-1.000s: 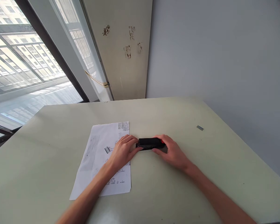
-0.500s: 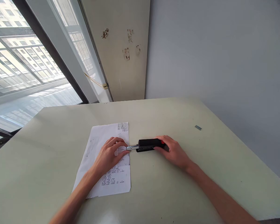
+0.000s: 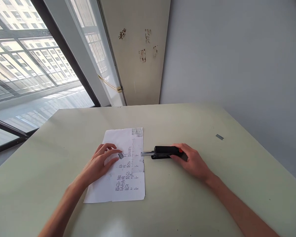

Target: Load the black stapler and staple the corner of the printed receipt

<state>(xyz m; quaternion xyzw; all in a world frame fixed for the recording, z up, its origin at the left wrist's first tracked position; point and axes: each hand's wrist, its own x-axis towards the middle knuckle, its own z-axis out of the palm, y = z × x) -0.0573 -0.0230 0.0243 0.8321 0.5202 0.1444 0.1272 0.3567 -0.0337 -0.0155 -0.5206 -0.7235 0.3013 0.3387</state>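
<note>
My right hand (image 3: 188,159) is wrapped round the rear of a black stapler (image 3: 164,151) lying on its side along the table. From the stapler's left end a metal rail (image 3: 147,153) sticks out, its tip at the right edge of a printed sheet of paper (image 3: 124,196). My left hand (image 3: 102,163) is over the sheet, apart from the stapler. Between its thumb and fingertips is a small grey strip of staples (image 3: 120,155), tilted, close above or touching the paper.
Another small grey strip (image 3: 219,137) lies on the pale table (image 3: 187,204) to the right. A grey wall (image 3: 236,56) stands behind on the right, and a window (image 3: 34,69) is at the left. A stained cream panel (image 3: 135,79) is beyond the table.
My left hand has moved left, away from the stapler's rail, and the strip of staples now shows at its fingertips. My right hand still grips the stapler. The whole view has shifted slightly.
</note>
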